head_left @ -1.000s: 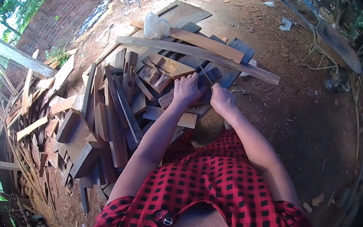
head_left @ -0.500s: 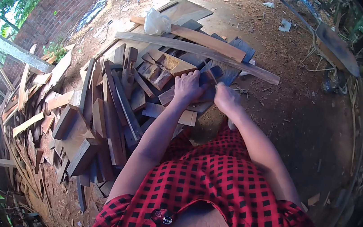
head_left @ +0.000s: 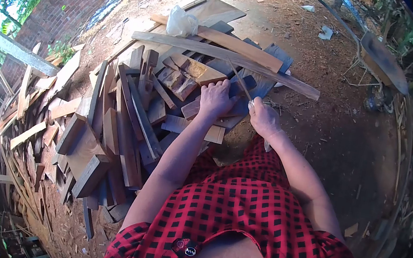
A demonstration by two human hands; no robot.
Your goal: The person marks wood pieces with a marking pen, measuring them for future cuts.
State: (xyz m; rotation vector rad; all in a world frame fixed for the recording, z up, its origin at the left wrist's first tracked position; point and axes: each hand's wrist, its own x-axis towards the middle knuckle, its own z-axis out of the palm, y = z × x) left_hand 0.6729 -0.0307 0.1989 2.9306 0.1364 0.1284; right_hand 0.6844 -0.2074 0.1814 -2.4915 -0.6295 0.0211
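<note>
My left hand (head_left: 214,100) is closed over the near corner of a wooden block (head_left: 202,71), a piece with a pale, rough-cut hollow in it. Under and beside its thumb lies a dark flat piece (head_left: 243,85); how the two pieces meet is hidden. Just to the right, my right hand (head_left: 264,118) grips the lower end of a long thin tool (head_left: 240,79) that looks like a file. The tool slants up and left, its far tip over the grey plank (head_left: 215,54). A reddish-brown board (head_left: 192,109) lies beside my left wrist.
A clear plastic bag (head_left: 181,22) sits on the boards at the back. Dark offcuts (head_left: 126,134) are heaped at left, with a pile of wood scraps (head_left: 34,108) beyond. A wheelbarrow-like metal tray (head_left: 383,63) stands at right. Wood chips cover the ground.
My right hand has moved slightly right and down from my left hand, and the full thin tool now shows. My left hand has stayed on the block. The view has shifted slightly.
</note>
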